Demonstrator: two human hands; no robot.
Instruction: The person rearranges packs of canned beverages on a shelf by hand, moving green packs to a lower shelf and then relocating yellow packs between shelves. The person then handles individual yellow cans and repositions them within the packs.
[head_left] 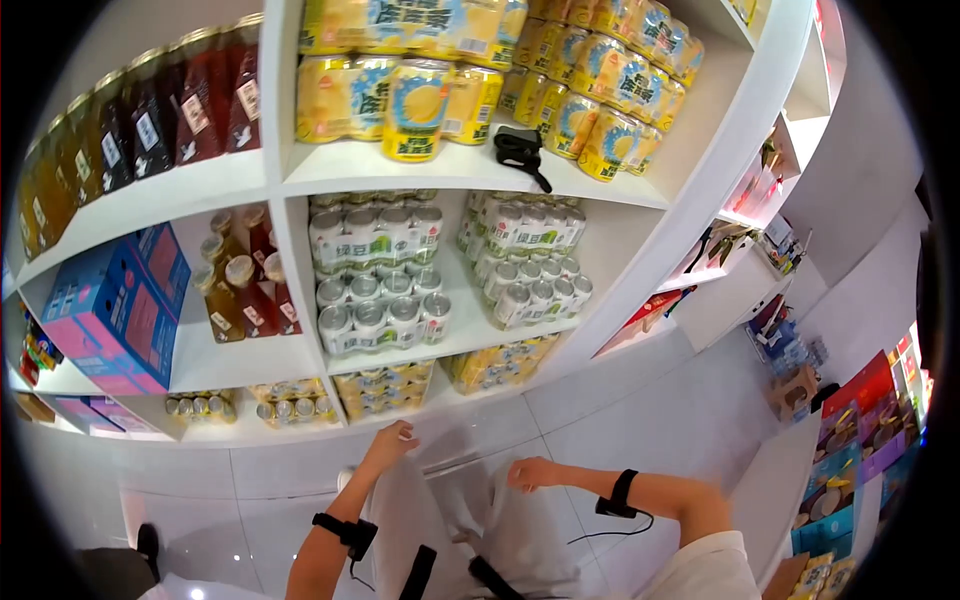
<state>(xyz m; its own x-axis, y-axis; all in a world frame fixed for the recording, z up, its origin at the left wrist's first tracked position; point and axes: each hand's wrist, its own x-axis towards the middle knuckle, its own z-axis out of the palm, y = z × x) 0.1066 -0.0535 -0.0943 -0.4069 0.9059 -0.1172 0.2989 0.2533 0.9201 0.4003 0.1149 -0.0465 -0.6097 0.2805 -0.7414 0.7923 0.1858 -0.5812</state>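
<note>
My left hand hangs low in front of the shelves, near my left thigh, with its fingers curled and nothing visible in them. Beside my right thigh is my right hand, fingers bent; whether it holds anything is too small to tell. Both forearms carry a black strap with a small device. Ahead, a yellow can stands before yellow multipacks on the upper shelf. A black strapped object lies to its right on the same shelf. White can packs fill part of the middle shelf.
Bottles and a blue-pink box are on the left shelves. More yellow packs sit on the bottom shelf. A white partition rises at the right. Another person's dark shoe shows at lower left. Boxes stand far right.
</note>
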